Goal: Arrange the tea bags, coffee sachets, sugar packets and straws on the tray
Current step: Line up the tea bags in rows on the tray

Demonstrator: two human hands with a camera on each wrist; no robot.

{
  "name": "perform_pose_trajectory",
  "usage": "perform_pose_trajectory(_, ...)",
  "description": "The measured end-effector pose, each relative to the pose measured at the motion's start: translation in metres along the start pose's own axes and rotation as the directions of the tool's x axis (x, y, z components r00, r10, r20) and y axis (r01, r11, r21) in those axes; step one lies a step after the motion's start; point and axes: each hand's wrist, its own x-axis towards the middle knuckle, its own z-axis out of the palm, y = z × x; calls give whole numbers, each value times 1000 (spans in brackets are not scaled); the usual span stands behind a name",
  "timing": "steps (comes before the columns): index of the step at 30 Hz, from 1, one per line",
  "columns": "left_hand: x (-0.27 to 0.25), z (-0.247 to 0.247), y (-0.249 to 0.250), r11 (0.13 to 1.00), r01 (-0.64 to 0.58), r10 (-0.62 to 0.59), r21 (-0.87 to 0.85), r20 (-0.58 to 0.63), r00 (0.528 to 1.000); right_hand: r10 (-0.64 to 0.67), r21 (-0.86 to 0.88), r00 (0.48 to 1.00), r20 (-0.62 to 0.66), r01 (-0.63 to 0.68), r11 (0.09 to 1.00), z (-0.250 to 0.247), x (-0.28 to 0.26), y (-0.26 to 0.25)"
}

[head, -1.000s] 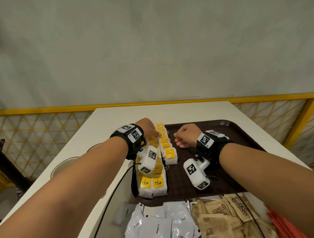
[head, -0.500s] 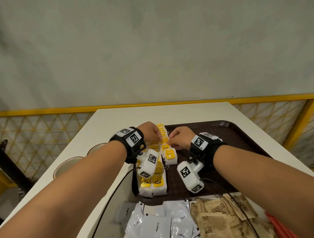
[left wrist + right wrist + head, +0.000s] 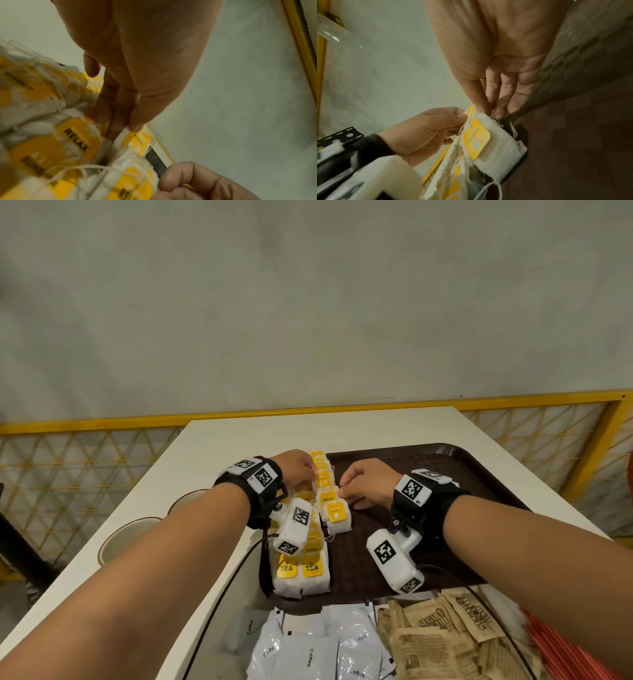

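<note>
White tea bags (image 3: 311,573) with yellow tags lie in rows along the left side of the brown tray (image 3: 479,474). My left hand (image 3: 310,474) and right hand (image 3: 344,493) meet over the far part of the rows. In the left wrist view my left hand (image 3: 126,128) pinches the top edge of a tea bag (image 3: 132,159). The right wrist view has my right hand (image 3: 488,112) pinching the top of a tea bag (image 3: 498,151), with the left hand (image 3: 464,116) pinching from the other side. Coffee sachets (image 3: 325,645), brown sugar packets (image 3: 442,638) and red straws (image 3: 551,655) lie off the tray, nearest me.
Two cups (image 3: 130,539) (image 3: 186,501) stand on the white table (image 3: 239,440) left of the tray. A yellow mesh railing (image 3: 85,474) runs behind and beside the table. The right half of the tray is bare.
Both hands have closed in on the tea bag rows. The right hand moved left from the bare tray to the row, and now pinches a bag together with the left.
</note>
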Motion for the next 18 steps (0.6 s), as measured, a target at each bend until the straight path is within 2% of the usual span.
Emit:
perform_pose_trajectory(6, 3, 4, -1, 998, -13, 17, 65, -57, 998, -7, 20, 1000, 1, 7, 1000, 0, 3, -1)
perform_pose_trajectory(11, 1, 0, -3, 998, -39, 29, -52, -188, 982, -11, 40, 1000, -14, 11, 999, 3, 4, -2)
perform_pose_trajectory(18, -11, -7, -1, 996, -75, 77, -43, 42, 996, 3, 63, 1000, -31, -1, 998, 4, 0, -4)
